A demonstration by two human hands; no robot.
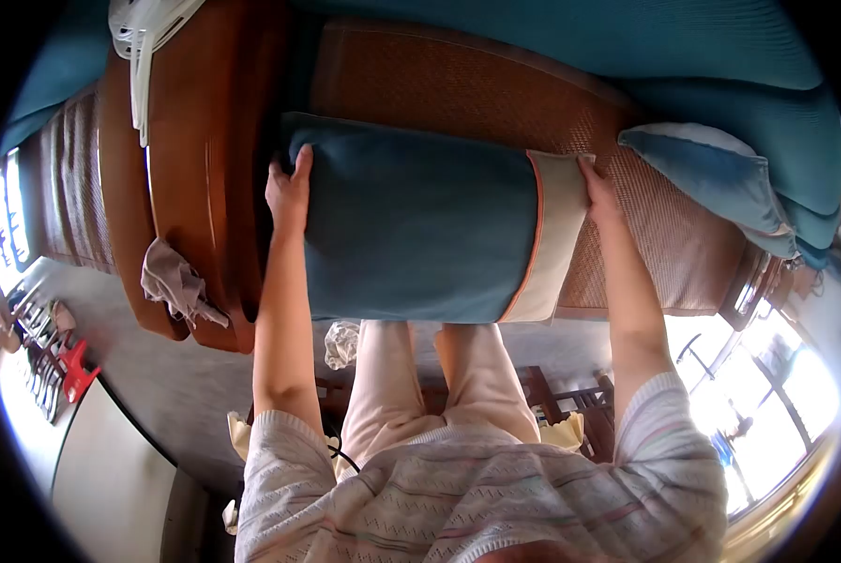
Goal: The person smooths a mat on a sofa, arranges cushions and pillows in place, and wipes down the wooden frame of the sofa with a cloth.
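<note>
Holding the cushion (420,225) out by both ends looks like the step in hand, judging by the pose: arms reaching fwd, one hand per end. L hand (289,195) grips the L edge, thumb up near the blue face, other fingers mostly hidden. R hand (602,195) pinches the far R corner, at the pale band (558,239) next to the orange piping (539,202); fingers behind it can't be made out. Cushion's in front of the person, overlapping the woven seat mat (467,80) in view; can't tell if its underside touches the mat or hangs clear. Wooden armrest (181,141) is close by the L hand, w/ a crumpled cloth (172,279) on its near end. Small blue pillow (706,178) lies to the R, apart from the cushion, by the teal backrest (711,56).

Next move, IMO, calls for both hands working together: even grip, ends level, so the soft middle doesn't sag. L side's prob. the tight one b/c of the armrest; R corner hold looks thin, so a slip there's the main risk.
</note>
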